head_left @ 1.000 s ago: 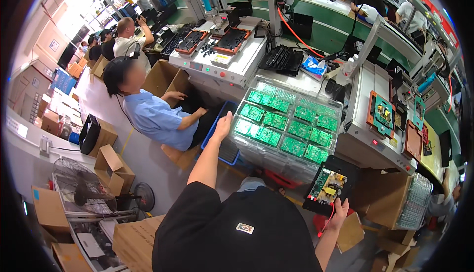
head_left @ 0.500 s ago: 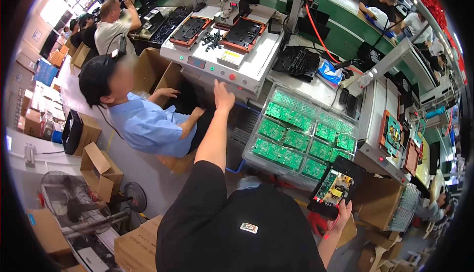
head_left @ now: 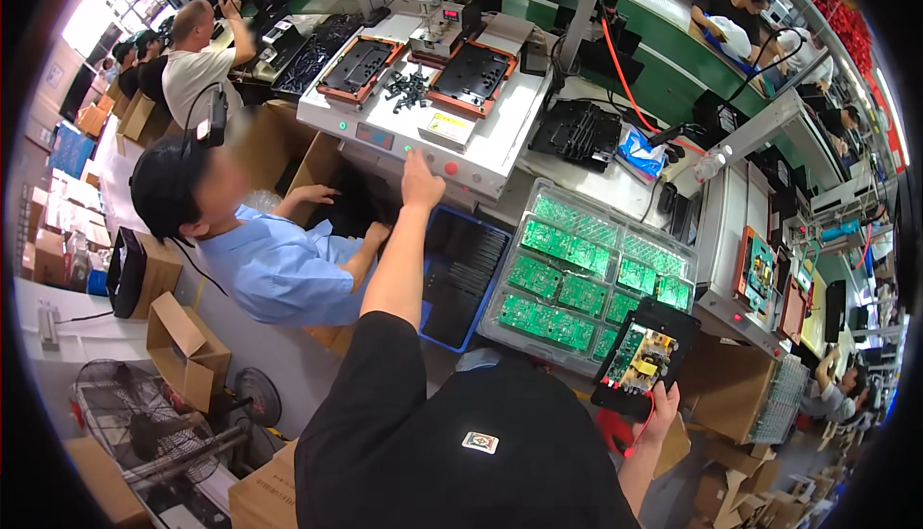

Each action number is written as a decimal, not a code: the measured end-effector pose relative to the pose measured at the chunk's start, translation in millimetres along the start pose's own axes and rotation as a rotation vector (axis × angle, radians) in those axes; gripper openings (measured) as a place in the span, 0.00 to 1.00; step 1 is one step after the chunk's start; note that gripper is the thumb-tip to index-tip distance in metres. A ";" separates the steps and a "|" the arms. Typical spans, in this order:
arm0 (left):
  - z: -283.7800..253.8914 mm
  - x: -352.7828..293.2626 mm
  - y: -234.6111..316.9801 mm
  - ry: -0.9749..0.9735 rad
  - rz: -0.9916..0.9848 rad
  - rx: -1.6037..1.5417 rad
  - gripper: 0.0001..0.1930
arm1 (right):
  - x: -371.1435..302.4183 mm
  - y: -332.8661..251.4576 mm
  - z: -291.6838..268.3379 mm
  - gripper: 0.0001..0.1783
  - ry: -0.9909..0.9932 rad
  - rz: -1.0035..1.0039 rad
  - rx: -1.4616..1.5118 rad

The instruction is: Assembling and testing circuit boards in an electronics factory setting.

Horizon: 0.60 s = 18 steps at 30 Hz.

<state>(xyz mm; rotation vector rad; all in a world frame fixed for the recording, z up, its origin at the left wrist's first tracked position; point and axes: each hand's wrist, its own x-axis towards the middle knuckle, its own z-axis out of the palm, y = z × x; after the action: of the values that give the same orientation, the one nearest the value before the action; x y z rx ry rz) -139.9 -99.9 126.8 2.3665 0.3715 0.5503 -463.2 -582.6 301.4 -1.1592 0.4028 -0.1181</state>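
My left hand (head_left: 421, 181) reaches to the front panel of a white bench machine (head_left: 389, 159). Its index finger is stretched out at a green-lit button on the panel, the other fingers are curled, and nothing is held. On the right, my right hand (head_left: 658, 418) grips the near edge of a black plastic housing (head_left: 679, 321). Inside the housing lies a circuit board (head_left: 642, 358) with a yellow transformer and other parts. On the machine sit two orange-framed fixtures (head_left: 471, 72) with black parts in them, and a pile of small black pieces (head_left: 409, 90) between them.
A clear plastic tray (head_left: 615, 204) of green circuit boards stands ahead of me, beside a blue-rimmed tray (head_left: 460, 279). A person in a blue shirt (head_left: 269, 260) sits close on my left. Cardboard boxes (head_left: 187, 346) and a fan (head_left: 258, 399) stand lower left.
My left hand has moved left and slightly up to the lit button. The view has shifted, showing more of the blue-rimmed tray. My right hand keeps hold of the housing.
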 end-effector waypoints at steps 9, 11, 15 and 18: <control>11.4 -16.2 -1.4 -0.167 -0.032 0.288 0.41 | 11.6 1.2 6.3 0.18 -0.013 -0.056 -0.012; 15.4 -16.3 -11.8 -0.124 0.036 0.308 0.40 | 14.7 2.0 6.2 0.18 -0.030 -0.053 -0.016; 8.0 -24.8 12.3 -0.161 0.034 0.277 0.37 | 12.9 1.9 10.1 0.18 0.011 -0.064 -0.003; 5.1 -18.8 14.6 -0.178 0.029 0.250 0.34 | 14.9 1.9 8.3 0.18 -0.007 -0.066 -0.017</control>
<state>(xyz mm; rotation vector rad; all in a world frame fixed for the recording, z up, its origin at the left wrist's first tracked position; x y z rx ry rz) -152.2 -121.0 127.7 2.6408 0.3416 0.3176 -446.6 -579.0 298.8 -1.1897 0.3605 -0.1685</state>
